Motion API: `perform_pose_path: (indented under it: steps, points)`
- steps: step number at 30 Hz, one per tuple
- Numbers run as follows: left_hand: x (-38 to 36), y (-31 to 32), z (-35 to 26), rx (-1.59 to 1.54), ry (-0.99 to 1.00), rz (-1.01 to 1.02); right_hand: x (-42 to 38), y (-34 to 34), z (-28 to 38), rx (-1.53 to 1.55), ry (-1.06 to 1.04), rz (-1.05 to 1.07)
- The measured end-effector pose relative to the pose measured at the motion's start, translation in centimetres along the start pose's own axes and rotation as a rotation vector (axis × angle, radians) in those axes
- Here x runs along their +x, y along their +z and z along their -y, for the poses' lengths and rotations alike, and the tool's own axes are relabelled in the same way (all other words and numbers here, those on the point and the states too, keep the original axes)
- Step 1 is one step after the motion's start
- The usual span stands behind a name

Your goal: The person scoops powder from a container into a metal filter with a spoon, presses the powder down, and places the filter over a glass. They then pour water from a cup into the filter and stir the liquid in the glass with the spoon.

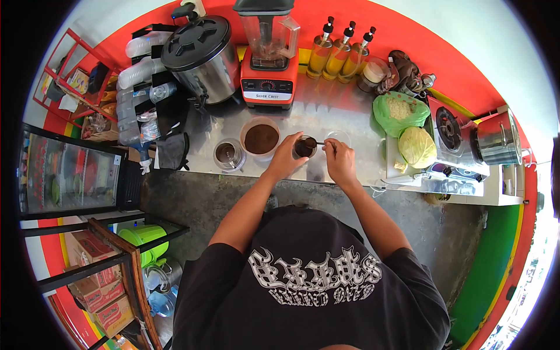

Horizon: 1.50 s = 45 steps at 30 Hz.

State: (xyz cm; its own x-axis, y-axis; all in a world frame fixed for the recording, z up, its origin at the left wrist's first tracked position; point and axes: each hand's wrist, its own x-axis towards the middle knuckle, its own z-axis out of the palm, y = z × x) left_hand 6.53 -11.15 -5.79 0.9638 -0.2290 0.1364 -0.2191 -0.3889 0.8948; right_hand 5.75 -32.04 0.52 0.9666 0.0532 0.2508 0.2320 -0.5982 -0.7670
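My left hand [284,156] is wrapped around a small clear cup [305,146] with dark powder in it, standing on the steel counter [326,114]. My right hand [339,160] holds a spoon [311,143] whose bowl, heaped with brown powder, sits over the cup's mouth. Just left of the cup stands a round tub of brown powder [261,139]. Further left is a small jar [228,154] with dark contents and a spoon in it. A clear lid or dish [338,136] lies beyond my right hand.
At the back stand a metal pot with a black lid [200,55], a red blender [268,55] and three syrup bottles [341,52]. To the right lie a green bag [400,111], a cabbage [416,146], a gas stove [449,131] and a steel pot [496,139]. Stacked cups [140,70] sit left.
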Motion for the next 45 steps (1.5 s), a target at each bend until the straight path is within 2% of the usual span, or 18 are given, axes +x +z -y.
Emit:
perform_pose_path:
  steps: [5,7,8,10,11,13,16,19,23,25,30,32,38,41,43,45]
  points:
    - [0.1,0.0,-0.1,-0.006,-0.019,0.016,1.0,0.1,1.2,-0.171,-0.166,0.033]
    - [0.2,-0.3,-0.5,-0.015,-0.025,0.034,1.3,0.7,1.1,-0.264,-0.323,0.188]
    - [0.3,-0.5,-0.7,-0.023,-0.032,0.052,1.2,0.9,1.1,-0.265,-0.320,0.187]
    - [0.4,-0.4,0.0,-0.032,-0.032,0.061,1.0,1.0,1.4,-0.250,-0.383,0.356]
    - [0.5,-0.3,0.4,-0.040,-0.033,0.067,1.0,0.8,1.4,-0.251,-0.378,0.355]
    - [0.6,0.0,1.2,-0.059,-0.023,0.064,0.9,0.3,1.0,-0.287,-0.426,0.549]
    - [0.2,0.1,0.6,-0.048,-0.024,0.056,0.3,-0.9,0.2,-0.215,-0.409,0.586]
    - [0.2,0.1,0.3,-0.005,-0.028,0.044,-0.4,-2.2,0.0,-0.208,-0.279,0.589]
    - [0.3,0.8,0.3,0.002,-0.024,0.015,-0.5,-1.7,-0.7,-0.175,-0.294,0.459]
    - [0.6,1.3,0.5,-0.078,-0.050,0.017,0.0,-1.0,-0.7,-0.220,-0.377,0.406]
    - [1.4,2.4,2.0,-0.188,-0.143,0.041,0.1,0.0,-0.2,-0.350,-0.414,0.414]
    - [1.5,2.5,2.3,-0.197,-0.069,-0.010,0.1,-0.2,-0.2,-0.380,-0.422,0.402]
    - [1.0,2.6,2.1,-0.333,-0.092,0.060,0.1,-1.5,0.9,-0.298,-0.338,0.444]
    - [1.4,2.0,-0.9,-0.421,-0.002,0.125,1.7,-3.5,2.8,-0.185,-0.459,0.309]
    - [1.8,1.3,-2.9,-0.448,0.000,0.162,2.7,-6.0,5.8,-0.010,-0.067,0.319]
    - [2.1,0.3,-5.2,-0.466,0.019,0.194,3.5,-6.9,6.3,0.014,-0.153,0.224]
